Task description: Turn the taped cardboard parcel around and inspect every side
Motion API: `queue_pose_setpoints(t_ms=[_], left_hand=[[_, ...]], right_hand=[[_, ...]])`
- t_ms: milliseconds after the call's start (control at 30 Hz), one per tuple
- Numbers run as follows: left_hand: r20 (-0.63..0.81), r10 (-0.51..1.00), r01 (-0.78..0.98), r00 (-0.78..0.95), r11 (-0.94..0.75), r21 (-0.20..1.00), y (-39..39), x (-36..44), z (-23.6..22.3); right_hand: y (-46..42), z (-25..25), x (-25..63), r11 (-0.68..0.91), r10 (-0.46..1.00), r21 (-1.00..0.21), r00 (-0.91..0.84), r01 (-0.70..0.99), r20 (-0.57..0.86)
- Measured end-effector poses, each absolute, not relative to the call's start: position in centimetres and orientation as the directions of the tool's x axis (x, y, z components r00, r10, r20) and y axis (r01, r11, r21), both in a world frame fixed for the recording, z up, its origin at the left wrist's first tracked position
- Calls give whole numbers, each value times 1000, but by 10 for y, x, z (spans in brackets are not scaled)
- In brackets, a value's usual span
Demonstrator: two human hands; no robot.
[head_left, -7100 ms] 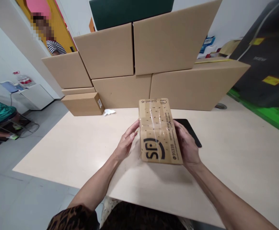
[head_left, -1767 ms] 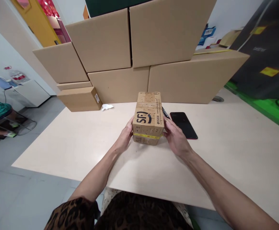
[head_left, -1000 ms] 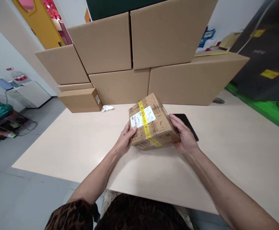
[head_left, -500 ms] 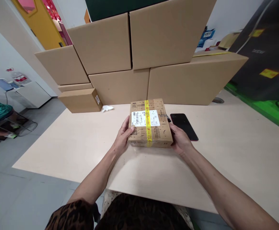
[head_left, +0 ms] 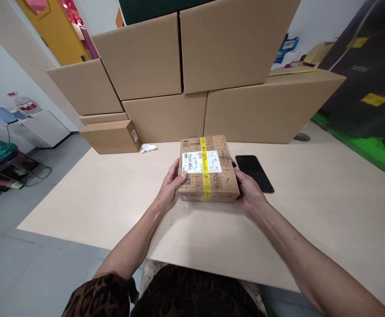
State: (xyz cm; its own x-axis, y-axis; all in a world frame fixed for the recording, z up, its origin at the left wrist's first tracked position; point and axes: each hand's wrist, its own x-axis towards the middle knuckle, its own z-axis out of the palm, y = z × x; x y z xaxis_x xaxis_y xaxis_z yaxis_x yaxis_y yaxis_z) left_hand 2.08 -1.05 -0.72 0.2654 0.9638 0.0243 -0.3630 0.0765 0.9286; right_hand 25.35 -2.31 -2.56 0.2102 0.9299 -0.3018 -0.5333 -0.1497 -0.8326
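Currently box (head_left: 217, 180) is just left of phone (head_left: 254, 174), held by left hand (head_left: 169, 189) and right hand (head_left: 250, 193) on opposite sides, left thumb on top. Probably stiff, fairly light; tape (head_left: 207, 182) likely slick, so grip bare side walls.

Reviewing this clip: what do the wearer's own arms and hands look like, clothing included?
The left hand and right hand are ungloved, with no watch or bracelet showing. The left sleeve is loose, in a brown and black leopard print, and leaves the left forearm bare. The right forearm is bare too; its sleeve is out of view.
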Motion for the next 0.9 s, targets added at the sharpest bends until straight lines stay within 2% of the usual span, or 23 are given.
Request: queue_pose_setpoints(t_ms=[267,667,900], left_hand=[[23,961,-363,275,81,928,-10,20,-7],[10,964,-341,266,84,936,-11,20,-6],[1,965,-354,264,96,930,-10,20,-7]], right_hand=[[-22,-27,255,-141,944,-850,190,-507,-270],[-24,-22,251,-186,905,-816,227,-547,-359],[-23,-25,253,-174,934,-843,186,-510,-305]])
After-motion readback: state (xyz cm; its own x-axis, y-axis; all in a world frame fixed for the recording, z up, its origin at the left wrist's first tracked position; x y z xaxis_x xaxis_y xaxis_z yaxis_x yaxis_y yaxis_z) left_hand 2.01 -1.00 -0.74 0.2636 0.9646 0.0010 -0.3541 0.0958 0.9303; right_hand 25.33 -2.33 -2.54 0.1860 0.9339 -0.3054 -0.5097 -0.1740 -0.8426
